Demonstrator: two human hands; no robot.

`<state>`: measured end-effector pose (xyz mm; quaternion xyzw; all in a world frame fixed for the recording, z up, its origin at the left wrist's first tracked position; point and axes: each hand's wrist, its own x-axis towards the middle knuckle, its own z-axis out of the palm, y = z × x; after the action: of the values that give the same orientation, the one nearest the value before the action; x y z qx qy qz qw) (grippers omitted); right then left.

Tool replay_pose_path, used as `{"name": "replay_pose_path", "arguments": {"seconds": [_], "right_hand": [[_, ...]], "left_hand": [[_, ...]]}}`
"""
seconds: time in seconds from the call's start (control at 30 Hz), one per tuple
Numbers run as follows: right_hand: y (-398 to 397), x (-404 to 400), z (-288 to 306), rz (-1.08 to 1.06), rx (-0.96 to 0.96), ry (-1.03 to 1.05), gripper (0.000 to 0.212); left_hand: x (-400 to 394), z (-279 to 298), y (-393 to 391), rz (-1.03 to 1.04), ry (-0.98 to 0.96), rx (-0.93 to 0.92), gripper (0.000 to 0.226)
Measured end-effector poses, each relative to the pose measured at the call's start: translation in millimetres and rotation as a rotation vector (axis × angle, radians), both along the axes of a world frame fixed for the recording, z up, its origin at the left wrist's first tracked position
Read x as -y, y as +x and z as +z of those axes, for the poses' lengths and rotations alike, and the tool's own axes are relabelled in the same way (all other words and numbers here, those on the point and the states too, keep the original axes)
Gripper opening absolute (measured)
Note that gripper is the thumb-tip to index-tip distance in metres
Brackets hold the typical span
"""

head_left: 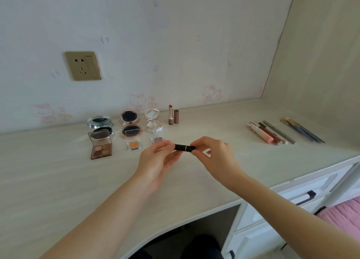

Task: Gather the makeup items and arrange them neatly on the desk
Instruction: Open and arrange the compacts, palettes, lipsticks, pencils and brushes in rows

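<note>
Head view: you hold a black lipstick tube [184, 147] level above the desk [48, 171], near the middle. Your left hand [157, 159] pinches its left end, and your right hand [215, 155] pinches the right end; both grips are narrow, fingertips only. I think you hold it at two ends because cap and base must be pulled apart or pressed together, but I cannot tell which.

Far left of the hands the items sit in rows by kind, prob. so each one stays visible. The silver compact [100, 125], the rose-gold compact [130, 125] and the small white compact [153, 123] stand open w/ lids up, along the wall. In front lie the brown eyeshadow palette [101, 146], the orange single shadow [134, 144] and a mauve single shadow [157, 140], partly behind your left fingers. Right of the white compact an open lipstick [170, 115] stands upright, and its cap [176, 116] stands just beside.

Far right, well apart, lip gloss tubes and pencils [270, 134] lie side by side, then the brushes [303, 131], all slanted the same way. The black tube prob. belongs beside the standing lipstick.
</note>
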<state>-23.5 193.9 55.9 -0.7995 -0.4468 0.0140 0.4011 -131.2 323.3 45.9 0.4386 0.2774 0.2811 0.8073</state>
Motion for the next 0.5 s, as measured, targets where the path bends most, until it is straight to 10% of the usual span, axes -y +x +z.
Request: {"name": "replay_pose_path", "arguments": {"seconds": [0.5], "right_hand": [[-80,-69,-11,0.122,0.004,0.141,0.011]], "left_hand": [[-37,-7,-79,-0.065,0.005,0.050,0.021]]}}
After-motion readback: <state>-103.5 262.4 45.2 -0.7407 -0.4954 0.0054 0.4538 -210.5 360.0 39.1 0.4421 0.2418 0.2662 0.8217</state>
